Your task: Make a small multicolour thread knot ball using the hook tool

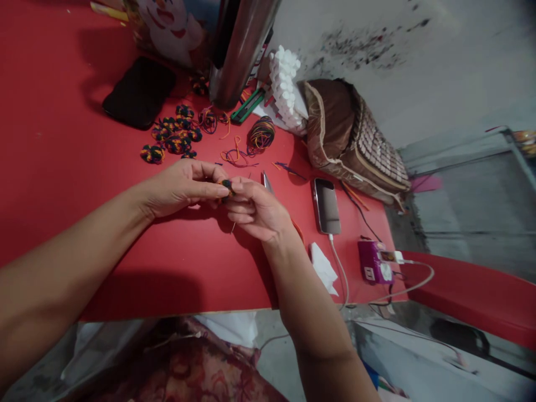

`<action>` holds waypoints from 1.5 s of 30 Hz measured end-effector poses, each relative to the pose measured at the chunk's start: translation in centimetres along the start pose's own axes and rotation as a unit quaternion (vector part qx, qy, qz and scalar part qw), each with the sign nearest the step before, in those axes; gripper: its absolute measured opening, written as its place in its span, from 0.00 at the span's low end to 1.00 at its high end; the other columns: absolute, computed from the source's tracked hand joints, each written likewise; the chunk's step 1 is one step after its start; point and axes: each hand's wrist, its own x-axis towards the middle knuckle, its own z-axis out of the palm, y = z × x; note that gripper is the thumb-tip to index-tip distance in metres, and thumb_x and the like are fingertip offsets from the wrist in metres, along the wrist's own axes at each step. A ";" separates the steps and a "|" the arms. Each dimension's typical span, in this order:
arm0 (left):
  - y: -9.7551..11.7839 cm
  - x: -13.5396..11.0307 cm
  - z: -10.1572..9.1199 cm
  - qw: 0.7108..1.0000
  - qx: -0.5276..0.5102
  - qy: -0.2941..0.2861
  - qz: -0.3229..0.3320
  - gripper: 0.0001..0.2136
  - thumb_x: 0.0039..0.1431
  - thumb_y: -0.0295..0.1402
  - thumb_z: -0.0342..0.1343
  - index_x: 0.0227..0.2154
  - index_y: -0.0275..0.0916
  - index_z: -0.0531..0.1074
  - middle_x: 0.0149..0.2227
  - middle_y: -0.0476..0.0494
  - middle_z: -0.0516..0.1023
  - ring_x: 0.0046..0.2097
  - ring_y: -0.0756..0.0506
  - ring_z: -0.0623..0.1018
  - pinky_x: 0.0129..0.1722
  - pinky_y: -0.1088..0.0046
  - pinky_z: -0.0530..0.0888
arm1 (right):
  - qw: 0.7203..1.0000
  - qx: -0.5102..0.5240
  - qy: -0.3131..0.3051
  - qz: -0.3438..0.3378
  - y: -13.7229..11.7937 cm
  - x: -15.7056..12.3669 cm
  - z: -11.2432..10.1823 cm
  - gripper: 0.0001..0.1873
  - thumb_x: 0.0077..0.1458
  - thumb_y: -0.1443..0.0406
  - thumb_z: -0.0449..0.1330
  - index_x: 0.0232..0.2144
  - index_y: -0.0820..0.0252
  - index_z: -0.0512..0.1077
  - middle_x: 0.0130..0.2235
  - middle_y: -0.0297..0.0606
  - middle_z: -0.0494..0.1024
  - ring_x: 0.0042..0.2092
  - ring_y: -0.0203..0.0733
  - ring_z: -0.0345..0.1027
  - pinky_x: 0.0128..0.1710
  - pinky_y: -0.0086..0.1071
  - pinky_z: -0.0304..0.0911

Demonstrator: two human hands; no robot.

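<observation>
Between the fingertips of both hands is a small knotted piece of dark green, orange and purple yarn. My left hand pinches it from the left, thumb on top. From the right, my right hand grips it with thumb and forefinger, the other fingers curled. A thin needle-like tip sticks out below the right fingers. Scissors lie partly hidden behind the right hand. Beyond the hands are several similar yarn pieces in a cluster, and a multicoloured yarn ball with loose strands.
A black pouch-like object lies on the red table. Further back stand a metal post, a green cutter and a white beaded object. At right are a phone on a cable, white paper, a purple box and a brown cushion.
</observation>
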 end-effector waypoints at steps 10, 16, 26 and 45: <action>0.1 0.1 0.5 0.997 -0.060 0.047 0.027 0.10 0.45 0.30 0.78 0.27 0.34 0.84 0.29 0.45 0.82 0.29 0.52 0.77 0.31 0.77 0.73 | 1.000 -0.006 0.010 -0.022 0.0 -0.2 0.0 0.16 0.48 0.64 0.76 0.33 0.59 0.72 0.19 0.17 0.57 0.21 0.23 0.42 0.19 0.19 0.43; -0.1 0.3 0.5 0.998 -0.052 0.037 0.010 0.10 0.43 0.30 0.78 0.25 0.35 0.82 0.26 0.47 0.78 0.27 0.53 0.73 0.27 0.79 0.69 | 0.998 -0.039 0.001 -0.045 0.1 -0.1 0.1 0.16 0.47 0.65 0.77 0.28 0.60 0.71 0.19 0.16 0.59 0.19 0.21 0.40 0.18 0.19 0.40; -0.2 0.0 1.3 0.994 -0.101 0.043 0.017 0.11 0.45 0.33 0.79 0.30 0.37 0.85 0.32 0.47 0.82 0.35 0.51 0.77 0.38 0.77 0.74 | 0.999 -0.010 -0.008 -0.041 -0.4 -0.5 0.3 0.13 0.50 0.68 0.73 0.29 0.59 0.71 0.20 0.17 0.58 0.19 0.22 0.38 0.17 0.18 0.41; -0.5 0.2 1.3 0.993 -0.115 0.010 -0.005 0.07 0.47 0.30 0.71 0.31 0.35 0.85 0.33 0.43 0.82 0.35 0.47 0.78 0.39 0.73 0.78 | 0.994 -0.060 -0.009 -0.086 0.3 -0.2 0.5 0.12 0.49 0.69 0.71 0.30 0.57 0.69 0.21 0.17 0.61 0.20 0.22 0.42 0.20 0.20 0.44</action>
